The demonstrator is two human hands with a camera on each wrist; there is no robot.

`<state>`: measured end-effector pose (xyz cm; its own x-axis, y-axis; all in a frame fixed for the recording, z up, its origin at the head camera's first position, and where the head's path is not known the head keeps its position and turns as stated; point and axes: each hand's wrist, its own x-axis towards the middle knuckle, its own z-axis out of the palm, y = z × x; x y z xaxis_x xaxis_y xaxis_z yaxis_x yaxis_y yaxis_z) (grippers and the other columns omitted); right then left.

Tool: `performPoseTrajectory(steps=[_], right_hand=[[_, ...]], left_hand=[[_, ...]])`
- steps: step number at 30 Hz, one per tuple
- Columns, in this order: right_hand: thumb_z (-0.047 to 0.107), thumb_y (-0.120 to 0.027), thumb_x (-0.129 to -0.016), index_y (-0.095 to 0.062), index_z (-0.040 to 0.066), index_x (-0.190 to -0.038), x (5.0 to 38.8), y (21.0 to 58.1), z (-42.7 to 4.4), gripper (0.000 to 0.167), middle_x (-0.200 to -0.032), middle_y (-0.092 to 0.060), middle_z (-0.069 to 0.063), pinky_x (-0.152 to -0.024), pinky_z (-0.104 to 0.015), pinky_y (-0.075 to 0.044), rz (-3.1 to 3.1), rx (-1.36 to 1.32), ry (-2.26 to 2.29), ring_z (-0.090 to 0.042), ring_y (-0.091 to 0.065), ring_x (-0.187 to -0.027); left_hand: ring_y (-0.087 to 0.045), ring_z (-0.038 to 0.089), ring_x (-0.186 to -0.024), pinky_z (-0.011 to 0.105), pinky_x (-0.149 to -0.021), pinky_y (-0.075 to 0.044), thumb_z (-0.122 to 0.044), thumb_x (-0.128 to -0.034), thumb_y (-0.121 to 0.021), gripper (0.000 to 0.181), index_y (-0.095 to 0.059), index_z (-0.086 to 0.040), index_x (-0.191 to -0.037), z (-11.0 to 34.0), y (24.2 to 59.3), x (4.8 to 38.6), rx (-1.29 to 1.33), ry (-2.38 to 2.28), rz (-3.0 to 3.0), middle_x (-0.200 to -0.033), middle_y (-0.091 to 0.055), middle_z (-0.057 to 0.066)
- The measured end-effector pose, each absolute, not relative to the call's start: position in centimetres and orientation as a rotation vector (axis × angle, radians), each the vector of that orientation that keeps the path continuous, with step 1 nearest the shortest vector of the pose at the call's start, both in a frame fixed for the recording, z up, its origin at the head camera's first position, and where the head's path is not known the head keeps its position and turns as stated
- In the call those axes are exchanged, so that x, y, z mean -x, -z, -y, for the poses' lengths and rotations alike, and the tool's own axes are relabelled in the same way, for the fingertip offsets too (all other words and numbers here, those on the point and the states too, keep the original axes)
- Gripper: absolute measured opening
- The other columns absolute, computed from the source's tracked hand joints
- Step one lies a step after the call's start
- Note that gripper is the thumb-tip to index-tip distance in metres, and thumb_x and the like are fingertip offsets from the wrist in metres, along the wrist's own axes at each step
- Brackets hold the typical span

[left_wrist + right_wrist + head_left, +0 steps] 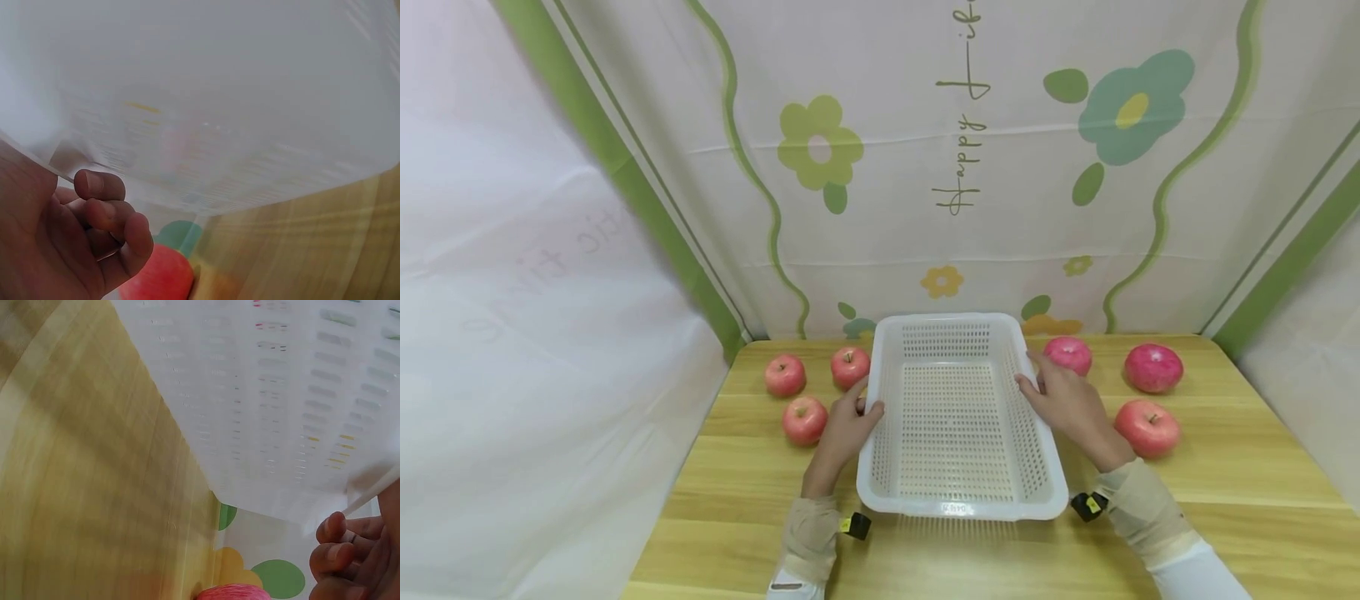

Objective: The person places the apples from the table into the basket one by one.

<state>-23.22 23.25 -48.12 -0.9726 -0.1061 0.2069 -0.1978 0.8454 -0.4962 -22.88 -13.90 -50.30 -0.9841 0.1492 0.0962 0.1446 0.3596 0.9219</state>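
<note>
- biggest thing here is the wood-look table (722, 517), spreading out below the fingers and toward the person.
- next is the white basket (953, 417), sitting right between the two sets of fingers: off to the right of the left fingers, off to the left of the right ones. imo that's the relation that matters. its long axis looks to run away from the person, so the fingers are on the two long sides. can't tell for sure if its base touches the table anywhere.
- neither hand is really nearer, both are on the rim. the right one just sits a bit further toward the far end.
- left hand (847, 428): reaches forward from the near left, thumb over the rim, other fingers curled beneath it outside, so it's pinching that edge.
- right hand (1064, 397): comes in at a slant from the near right, thumb on the inner side, other fingers bent outside, same sort of pinch on the opposite edge.
- fruit: three red apples (805, 421) to the left of and just past the left fingers. past and right of the right fingers, two deep pink fruits (1153, 368), plus another red apple (1147, 428) beside the right wrist.
- smallest: a little black camera (861, 526) on the left wrist, nearer the person than the fingers.
</note>
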Motion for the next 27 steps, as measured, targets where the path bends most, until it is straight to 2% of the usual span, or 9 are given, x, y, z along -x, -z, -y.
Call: performPoseTrajectory(steps=[7,10,12,14,16,17,20,23,27], right_hand=[[0.039,-0.059,-0.109,-0.059,0.005,-0.147,23.4,47.7,-24.1,0.050,-0.077,-0.058,-0.002,-0.048,-0.030,-0.040,2.845,-0.314,-0.731,-0.014,-0.049,-0.060],[0.038,-0.058,-0.110,-0.069,0.008,-0.117,23.6,47.3,-24.6,0.032,-0.072,-0.053,0.001,-0.048,-0.029,-0.036,2.835,-0.330,-0.684,-0.014,-0.045,-0.058],[0.035,-0.058,-0.109,-0.065,0.011,-0.096,23.8,46.8,-25.0,0.029,-0.069,-0.050,0.001,-0.048,-0.029,-0.035,2.834,-0.336,-0.665,-0.014,-0.044,-0.057],[0.031,-0.059,-0.109,-0.056,0.012,-0.085,24.1,46.4,-25.4,0.031,-0.068,-0.050,0.000,-0.049,-0.029,-0.035,2.837,-0.344,-0.657,-0.015,-0.044,-0.057],[0.027,-0.060,-0.108,-0.063,0.007,-0.092,24.4,46.0,-25.8,0.026,-0.073,-0.056,-0.002,-0.049,-0.028,-0.037,2.849,-0.358,-0.657,-0.014,-0.048,-0.060],[0.026,-0.061,-0.107,-0.067,0.005,-0.101,24.5,45.7,-26.1,0.023,-0.077,-0.059,-0.003,-0.048,-0.028,-0.038,2.864,-0.358,-0.656,-0.014,-0.049,-0.060],[0.027,-0.060,-0.106,-0.065,-0.001,-0.132,25.0,45.1,-26.9,0.039,-0.090,-0.068,-0.005,-0.047,-0.028,-0.041,2.914,-0.347,-0.666,-0.014,-0.052,-0.061],[0.029,-0.059,-0.104,-0.063,-0.001,-0.139,25.6,44.6,-27.6,0.046,-0.094,-0.071,-0.006,-0.050,-0.029,-0.043,2.943,-0.314,-0.655,-0.016,-0.055,-0.062],[0.028,-0.062,-0.102,-0.063,-0.003,-0.136,26.4,44.0,-28.2,0.046,-0.105,-0.073,-0.014,-0.064,-0.039,-0.056,2.916,-0.325,-0.623,-0.025,-0.067,-0.081]], left_hand=[[-0.077,0.023,-0.073,0.032,-0.060,-0.064,-0.015,-0.1021,-0.064,0.057,-0.052,-0.009,-0.157,13.9,50.2,22.7,-0.278,-1.771,-2.582,-0.092,-0.079,0.021],[-0.077,0.022,-0.073,0.033,-0.060,-0.064,-0.016,-0.1022,-0.064,0.057,-0.052,-0.011,-0.157,13.8,50.2,22.7,-0.264,-1.758,-2.589,-0.092,-0.079,0.021],[-0.076,0.021,-0.073,0.033,-0.061,-0.064,-0.017,-0.1023,-0.064,0.057,-0.052,-0.012,-0.157,13.8,50.2,22.7,-0.256,-1.747,-2.594,-0.092,-0.079,0.020],[-0.076,0.021,-0.073,0.033,-0.061,-0.064,-0.018,-0.1024,-0.064,0.057,-0.052,-0.013,-0.158,13.8,50.3,22.7,-0.247,-1.740,-2.595,-0.093,-0.079,0.019],[-0.076,0.021,-0.073,0.033,-0.061,-0.064,-0.018,-0.1026,-0.064,0.057,-0.052,-0.013,-0.158,13.9,50.3,22.7,-0.244,-1.738,-2.591,-0.093,-0.079,0.019],[-0.076,0.022,-0.073,0.034,-0.061,-0.064,-0.018,-0.1028,-0.064,0.057,-0.051,-0.012,-0.158,13.9,50.3,22.7,-0.249,-1.738,-2.588,-0.094,-0.079,0.020],[-0.077,0.022,-0.073,0.034,-0.062,-0.064,-0.018,-0.1029,-0.063,0.058,-0.050,-0.011,-0.159,13.9,50.3,22.7,-0.260,-1.739,-2.582,-0.095,-0.079,0.021],[-0.077,0.022,-0.074,0.035,-0.062,-0.064,-0.018,-0.1029,-0.063,0.058,-0.050,-0.011,-0.159,13.9,50.2,22.6,-0.256,-1.741,-2.582,-0.095,-0.079,0.022],[-0.076,0.021,-0.074,0.034,-0.062,-0.064,-0.019,-0.1031,-0.063,0.058,-0.050,-0.014,-0.159,13.9,50.3,22.6,-0.243,-1.743,-2.586,-0.095,-0.079,0.020]])
